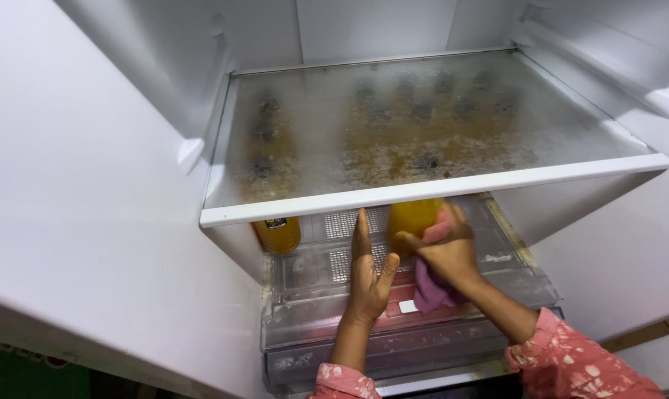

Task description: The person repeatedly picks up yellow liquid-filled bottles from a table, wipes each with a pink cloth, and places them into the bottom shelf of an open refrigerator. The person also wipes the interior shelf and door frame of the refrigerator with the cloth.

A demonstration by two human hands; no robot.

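Step in hand: wiping under the glass shelf (423,125) of an open fridge is judged to be under way, the lower compartment being worked.
Left hand (368,273): laid flat, fingers straight and open, nothing gripped; it is pressed on the clear drawer lid (312,284).
Right hand (447,251): closed around a pink cloth (430,292), which is bunched and hangs below the palm.
Orange bottle (412,218): touched by the right hand and cloth, upright just behind the shelf's white front rim (438,188).
Second orange bottle (278,233): stood at the left, apart from both hands.
Next move: a careful stroke is called for, the bottle being steadied or shifted aside.
Edges: the rim overhangs the knuckles closely.
Open room: little overhead; more is left between the bottles.
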